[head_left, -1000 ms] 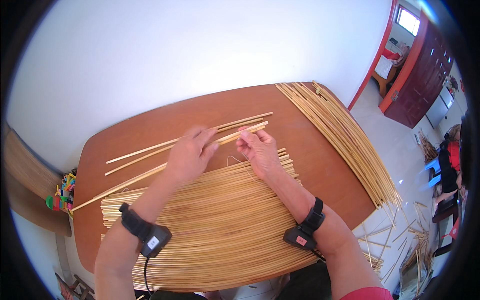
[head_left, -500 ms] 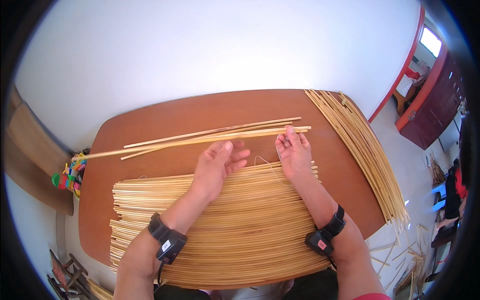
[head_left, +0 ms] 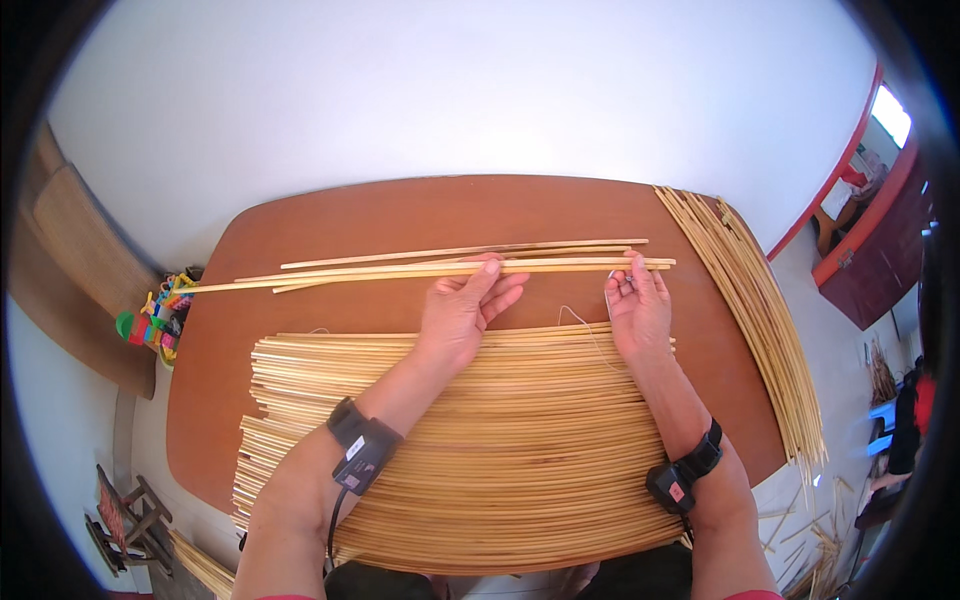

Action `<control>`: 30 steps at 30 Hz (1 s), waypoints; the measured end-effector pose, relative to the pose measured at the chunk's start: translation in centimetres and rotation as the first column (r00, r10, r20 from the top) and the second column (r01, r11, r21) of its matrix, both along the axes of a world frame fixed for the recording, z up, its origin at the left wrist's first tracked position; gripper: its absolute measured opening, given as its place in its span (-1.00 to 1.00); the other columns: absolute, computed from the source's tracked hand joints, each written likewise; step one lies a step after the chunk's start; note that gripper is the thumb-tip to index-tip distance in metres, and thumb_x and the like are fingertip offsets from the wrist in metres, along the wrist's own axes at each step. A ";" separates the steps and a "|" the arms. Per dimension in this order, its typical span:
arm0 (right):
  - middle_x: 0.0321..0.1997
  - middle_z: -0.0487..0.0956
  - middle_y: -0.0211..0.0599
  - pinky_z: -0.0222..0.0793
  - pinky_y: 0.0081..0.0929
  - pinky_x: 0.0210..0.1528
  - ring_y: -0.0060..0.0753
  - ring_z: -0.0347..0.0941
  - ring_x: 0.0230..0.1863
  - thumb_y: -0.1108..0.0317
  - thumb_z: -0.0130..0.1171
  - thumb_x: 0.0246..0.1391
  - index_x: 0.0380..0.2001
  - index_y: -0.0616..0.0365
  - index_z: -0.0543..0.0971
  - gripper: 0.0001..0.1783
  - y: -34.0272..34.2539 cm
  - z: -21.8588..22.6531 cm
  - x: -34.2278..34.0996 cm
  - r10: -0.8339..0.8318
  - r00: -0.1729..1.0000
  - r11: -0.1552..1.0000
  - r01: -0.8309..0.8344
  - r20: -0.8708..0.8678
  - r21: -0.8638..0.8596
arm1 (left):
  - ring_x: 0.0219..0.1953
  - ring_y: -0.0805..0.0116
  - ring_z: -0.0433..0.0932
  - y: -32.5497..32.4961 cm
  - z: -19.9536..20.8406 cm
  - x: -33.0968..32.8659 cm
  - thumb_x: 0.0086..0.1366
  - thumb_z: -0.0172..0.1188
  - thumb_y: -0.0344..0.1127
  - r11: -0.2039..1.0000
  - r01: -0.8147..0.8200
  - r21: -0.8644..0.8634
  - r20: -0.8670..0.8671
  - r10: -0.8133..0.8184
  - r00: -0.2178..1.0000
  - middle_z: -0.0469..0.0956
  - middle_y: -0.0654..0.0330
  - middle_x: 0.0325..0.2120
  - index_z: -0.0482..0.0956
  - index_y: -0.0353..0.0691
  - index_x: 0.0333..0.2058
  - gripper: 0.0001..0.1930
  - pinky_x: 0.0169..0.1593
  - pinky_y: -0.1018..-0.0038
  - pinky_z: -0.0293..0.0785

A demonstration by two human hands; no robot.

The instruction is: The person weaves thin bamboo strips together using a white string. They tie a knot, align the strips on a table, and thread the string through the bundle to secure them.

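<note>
Loose half a second ago, the left hand [head_left: 465, 300] now has thumb and forefinger clamped on the pale sticks [head_left: 560, 267] at 12 o'clock; the right hand [head_left: 640, 300] pinches their 3 o'clock end. Loose sticks [head_left: 420, 256] lie just beyond, partly hidden. Thread [head_left: 590, 330] crosses the stick layer [head_left: 530, 430] at 6 o'clock; a bundle [head_left: 752, 320] lies at 2 on the table [head_left: 210, 400].
</note>
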State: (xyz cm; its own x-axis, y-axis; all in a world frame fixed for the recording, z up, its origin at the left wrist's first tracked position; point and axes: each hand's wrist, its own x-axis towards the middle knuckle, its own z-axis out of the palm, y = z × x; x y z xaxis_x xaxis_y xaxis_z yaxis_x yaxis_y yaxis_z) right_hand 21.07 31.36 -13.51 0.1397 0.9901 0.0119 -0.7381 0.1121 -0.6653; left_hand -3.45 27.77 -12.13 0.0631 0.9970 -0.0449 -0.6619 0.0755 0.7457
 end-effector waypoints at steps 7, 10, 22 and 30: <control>-0.25 0.56 -0.44 0.51 -0.50 -0.15 -0.53 0.48 -0.25 0.39 0.25 0.27 -0.09 0.13 0.54 -0.82 0.7 -1.5 0.9 -0.043 0.999 0.999 0.043 0.017 0.010 | 0.00 0.11 0.66 -0.1 -0.1 0.3 0.43 0.20 -0.33 0.999 -0.041 0.008 0.047 0.040 0.998 0.62 0.16 -0.12 0.56 -0.21 -0.05 -0.82 0.04 0.36 0.70; -0.23 0.54 -0.42 0.50 -0.51 -0.15 -0.53 0.47 -0.25 0.38 0.25 0.28 -0.09 0.17 0.52 -0.80 1.3 -2.1 1.7 -0.088 0.996 0.996 0.088 0.005 0.028 | 0.00 0.11 0.66 0.0 -0.2 0.0 0.44 0.19 -0.31 0.997 -0.055 0.048 0.117 0.049 0.992 0.62 0.15 -0.12 0.56 -0.16 -0.06 -0.84 0.03 0.35 0.70; -0.24 0.51 -0.43 0.49 -0.58 -0.19 -0.60 0.45 -0.28 0.36 0.24 0.29 -0.05 0.23 0.49 -0.74 1.5 -2.0 2.5 -0.114 0.993 0.993 0.114 0.008 -0.012 | 0.02 0.17 0.66 0.1 -0.5 -0.4 0.45 0.17 -0.30 0.994 -0.042 0.100 0.087 0.033 0.996 0.60 0.05 0.03 0.57 -0.12 -0.06 -0.85 0.00 0.39 0.70; -0.25 0.51 -0.45 0.50 -0.62 -0.18 -0.61 0.45 -0.29 0.36 0.25 0.29 -0.04 0.22 0.49 -0.74 1.5 -1.9 2.4 -0.103 0.994 0.994 0.104 0.020 -0.027 | 0.02 0.16 0.66 0.1 -0.5 -0.3 0.45 0.17 -0.31 0.995 -0.048 0.090 0.073 0.041 0.996 0.61 0.06 0.02 0.57 -0.14 -0.05 -0.84 0.02 0.36 0.70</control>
